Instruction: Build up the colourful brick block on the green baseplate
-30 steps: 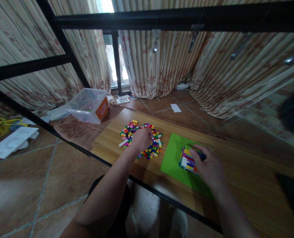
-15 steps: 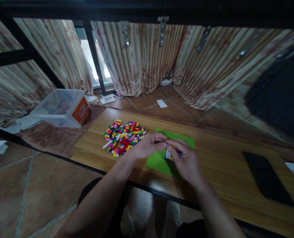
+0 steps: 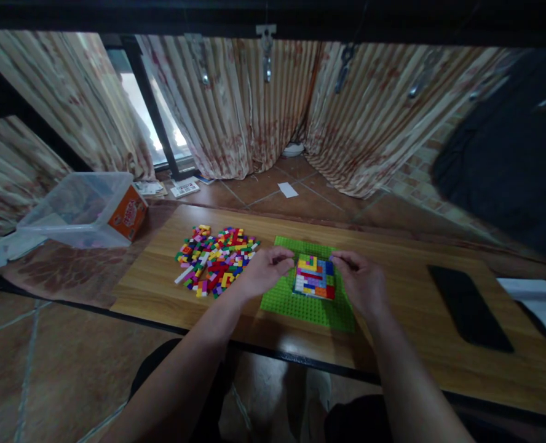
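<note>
Pleated, flower-patterned curtains (image 3: 273,111) hang well beyond the green studded baseplate (image 3: 280,301), which lies on a wood-grain tabletop (image 3: 402,301) that runs out to both sides of it. Well to the left of the baseplate, off the tabletop, sits a clear plastic bin (image 3: 88,234) with an orange label (image 3: 129,212) on its near end. A flat black rectangular slab (image 3: 469,307) lies on the wood, well to the right of the baseplate. Nearer, just left of the baseplate, spreads a loose heap of multicoloured toy building bricks (image 3: 217,258).

The left hand (image 3: 273,267) is over the baseplate's left part, thumb and fingers drawn close together; whether a brick is pinched there cannot be told. The right hand (image 3: 360,280) is at the baseplate's right side, its thumb and fingertips narrowed at the far right corner of a multicoloured brick panel (image 3: 314,278); whether they hold anything cannot be made out. That panel lies flat over the middle of the baseplate, between the hands. A small white card (image 3: 288,190) lies on the floor beyond the baseplate. The smallest item is a long white brick (image 3: 184,275) at the heap's edge farthest from the baseplate.
</note>
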Action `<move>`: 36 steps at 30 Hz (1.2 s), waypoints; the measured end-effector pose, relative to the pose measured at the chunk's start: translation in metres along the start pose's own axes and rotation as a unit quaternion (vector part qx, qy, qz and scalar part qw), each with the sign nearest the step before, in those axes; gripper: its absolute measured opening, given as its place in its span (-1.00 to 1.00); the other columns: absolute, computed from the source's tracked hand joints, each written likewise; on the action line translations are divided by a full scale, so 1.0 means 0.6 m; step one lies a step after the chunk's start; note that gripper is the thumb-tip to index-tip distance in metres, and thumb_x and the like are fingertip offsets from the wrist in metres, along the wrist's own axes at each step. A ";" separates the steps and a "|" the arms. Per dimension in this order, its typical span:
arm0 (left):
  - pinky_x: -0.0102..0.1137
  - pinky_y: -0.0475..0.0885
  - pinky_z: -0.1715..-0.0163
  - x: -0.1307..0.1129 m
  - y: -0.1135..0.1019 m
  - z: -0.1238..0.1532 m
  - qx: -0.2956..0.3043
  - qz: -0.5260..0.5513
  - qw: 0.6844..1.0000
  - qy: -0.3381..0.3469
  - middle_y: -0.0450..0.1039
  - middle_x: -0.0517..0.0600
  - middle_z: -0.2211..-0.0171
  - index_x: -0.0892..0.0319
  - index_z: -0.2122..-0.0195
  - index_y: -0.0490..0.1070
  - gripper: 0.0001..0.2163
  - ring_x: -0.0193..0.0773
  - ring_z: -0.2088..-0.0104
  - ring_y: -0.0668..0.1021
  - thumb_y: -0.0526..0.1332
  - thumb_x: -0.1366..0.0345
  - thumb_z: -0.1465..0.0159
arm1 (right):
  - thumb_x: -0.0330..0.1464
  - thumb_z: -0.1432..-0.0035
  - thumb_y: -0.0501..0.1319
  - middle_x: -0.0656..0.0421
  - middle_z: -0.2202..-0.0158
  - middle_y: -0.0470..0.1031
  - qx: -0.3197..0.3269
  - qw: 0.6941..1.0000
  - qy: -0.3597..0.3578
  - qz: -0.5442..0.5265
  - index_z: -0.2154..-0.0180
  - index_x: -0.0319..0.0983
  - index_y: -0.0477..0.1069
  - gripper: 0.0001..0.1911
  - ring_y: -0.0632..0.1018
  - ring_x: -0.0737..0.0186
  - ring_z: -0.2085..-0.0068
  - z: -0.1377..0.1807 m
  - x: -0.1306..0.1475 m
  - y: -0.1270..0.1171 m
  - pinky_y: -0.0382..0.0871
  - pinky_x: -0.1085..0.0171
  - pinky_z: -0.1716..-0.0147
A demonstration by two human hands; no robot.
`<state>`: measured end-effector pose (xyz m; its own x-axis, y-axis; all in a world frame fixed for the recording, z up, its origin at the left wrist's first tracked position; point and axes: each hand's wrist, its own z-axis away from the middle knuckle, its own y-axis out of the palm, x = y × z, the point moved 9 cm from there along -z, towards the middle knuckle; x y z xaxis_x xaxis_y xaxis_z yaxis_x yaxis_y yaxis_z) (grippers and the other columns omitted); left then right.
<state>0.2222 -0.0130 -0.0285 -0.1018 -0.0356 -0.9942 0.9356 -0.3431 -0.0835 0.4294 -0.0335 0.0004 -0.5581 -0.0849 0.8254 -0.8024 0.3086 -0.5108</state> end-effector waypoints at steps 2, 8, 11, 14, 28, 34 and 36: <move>-0.48 0.30 0.44 0.000 0.000 0.000 0.005 -0.022 1.000 0.005 0.44 -0.09 0.46 0.27 0.22 0.48 -0.82 -0.40 0.46 0.41 0.24 0.30 -0.20 | -0.19 -0.13 0.19 0.09 0.26 0.63 0.017 1.000 -0.002 0.010 0.29 -0.19 0.57 -0.74 0.58 0.08 0.21 -0.003 -0.004 0.010 0.40 0.09 0.11; -0.47 0.33 0.41 -0.003 0.002 0.002 0.008 -0.044 0.999 0.011 0.46 -0.06 0.43 0.27 0.22 0.49 -0.82 -0.37 0.42 0.43 0.23 0.32 -0.19 | -0.23 -0.12 0.15 0.10 0.26 0.60 0.045 0.998 -0.017 0.028 0.32 -0.17 0.56 -0.76 0.55 0.10 0.21 -0.010 -0.006 0.037 0.37 0.09 0.10; -0.47 0.33 0.41 -0.001 0.003 0.002 0.014 -0.054 0.998 0.010 0.46 -0.05 0.43 0.28 0.21 0.50 -0.82 -0.36 0.43 0.43 0.23 0.32 -0.19 | -0.21 -0.10 0.17 0.11 0.24 0.60 0.057 0.998 -0.006 0.019 0.33 -0.17 0.56 -0.76 0.54 0.11 0.21 -0.014 -0.017 0.044 0.37 0.09 0.10; -0.47 0.33 0.43 0.000 0.002 0.003 0.015 -0.067 0.998 0.010 0.47 -0.05 0.43 0.27 0.21 0.51 -0.81 -0.36 0.43 0.44 0.23 0.31 -0.20 | -0.19 -0.10 0.18 0.12 0.26 0.61 0.063 0.998 0.004 0.006 0.32 -0.16 0.56 -0.76 0.55 0.12 0.23 -0.015 -0.024 0.048 0.37 0.10 0.12; -0.44 0.38 0.33 0.001 0.010 0.005 0.020 -0.099 0.995 0.023 0.53 -0.01 0.35 0.25 0.19 0.53 -0.80 -0.32 0.36 0.48 0.20 0.32 -0.21 | -0.18 -0.05 0.23 0.12 0.32 0.64 0.077 0.995 0.042 -0.044 0.32 -0.20 0.59 -0.73 0.59 0.14 0.30 -0.017 -0.037 0.062 0.43 0.14 0.20; -0.44 0.38 0.32 -0.003 0.015 0.007 0.033 -0.122 0.991 0.035 0.53 -0.01 0.36 0.26 0.19 0.53 -0.80 -0.31 0.36 0.48 0.17 0.33 -0.23 | -0.18 0.00 0.26 0.10 0.33 0.65 0.068 0.995 0.051 -0.053 0.36 -0.19 0.60 -0.74 0.61 0.11 0.29 -0.018 -0.033 0.060 0.45 0.12 0.19; -0.44 0.39 0.32 -0.002 0.018 0.008 0.038 -0.128 0.990 0.036 0.52 0.00 0.36 0.26 0.20 0.53 -0.80 -0.31 0.36 0.48 0.16 0.34 -0.23 | -0.18 -0.01 0.25 0.11 0.33 0.65 0.074 0.995 0.048 -0.054 0.36 -0.19 0.60 -0.74 0.61 0.11 0.28 -0.019 -0.032 0.062 0.45 0.12 0.18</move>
<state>0.2306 -0.0213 -0.0278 -0.3055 0.1276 -0.9436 0.8541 -0.4014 -0.3308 0.4126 -0.0097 -0.0320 -0.4492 -0.0176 0.8932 -0.8831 0.1600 -0.4410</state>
